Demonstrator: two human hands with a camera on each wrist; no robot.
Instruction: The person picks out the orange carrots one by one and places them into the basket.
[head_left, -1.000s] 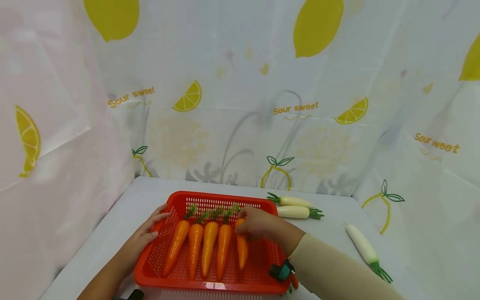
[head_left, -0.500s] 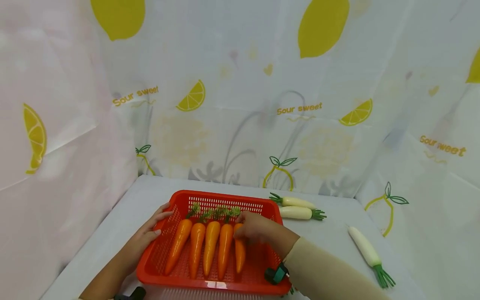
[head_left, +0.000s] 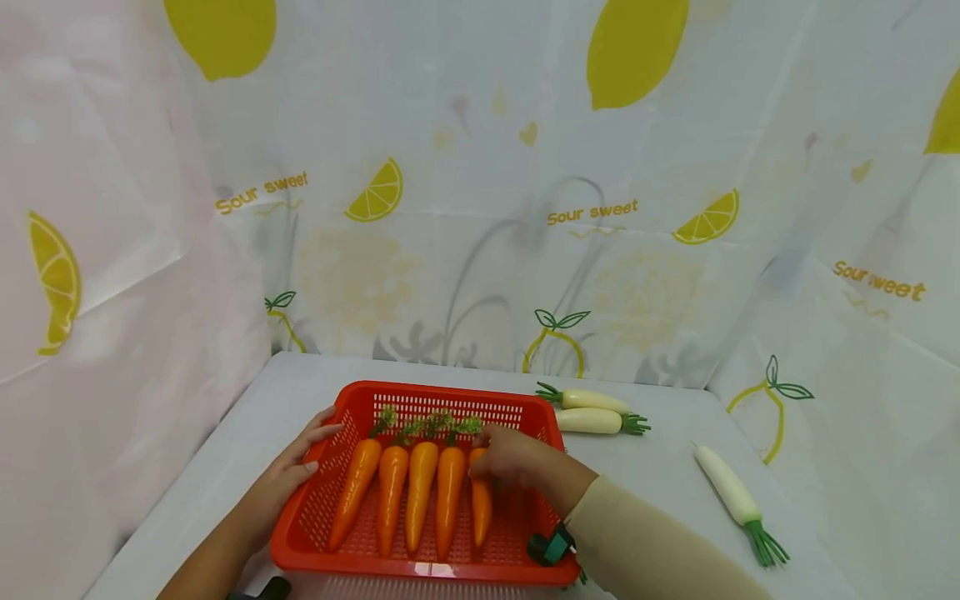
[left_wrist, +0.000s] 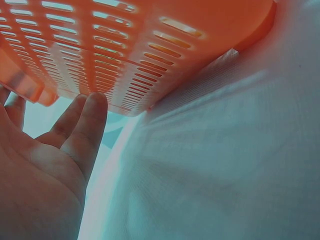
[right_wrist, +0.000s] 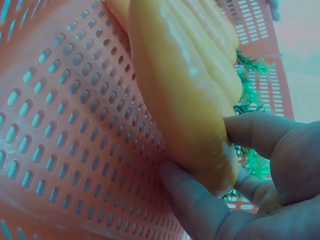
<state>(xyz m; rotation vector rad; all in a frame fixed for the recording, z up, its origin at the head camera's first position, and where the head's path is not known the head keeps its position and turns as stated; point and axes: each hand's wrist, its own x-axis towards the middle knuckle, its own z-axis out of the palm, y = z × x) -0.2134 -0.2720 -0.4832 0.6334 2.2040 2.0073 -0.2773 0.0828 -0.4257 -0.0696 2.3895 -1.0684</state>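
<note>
Pinching the top end of the rightmost carrot (head_left: 481,500), the right hand (head_left: 510,454) has thumb and fingers (right_wrist: 200,200) curled round that carrot near its green leaves, as the right wrist view confirms. The carrot lies inside the red basket (head_left: 420,571), tip pointing toward the table's near edge, just beside four more carrots (head_left: 405,492) laid side by side in a row to its left, all with leafy tops toward the basket's far wall. The basket stands on the table (head_left: 660,483) at its near edge, left of the middle.

The left hand (head_left: 288,475) rests against the basket's left wall with fingers nearly straight and spread, gripping nothing; the left wrist view shows the fingertips (left_wrist: 92,107) touching the slotted wall from outside.

A cream sleeve (head_left: 660,550) covers the right forearm, and a dark green band (head_left: 551,546) sits at that wrist, over the basket's near right corner.

Two white radishes (head_left: 596,412) lie together just beyond the basket's far right corner, near the table's far edge. A third white radish (head_left: 731,496) lies well apart toward the right edge, its green stalks pointing toward the near edge.

A lemon-printed curtain (head_left: 480,208) hangs behind and beside the table.
</note>
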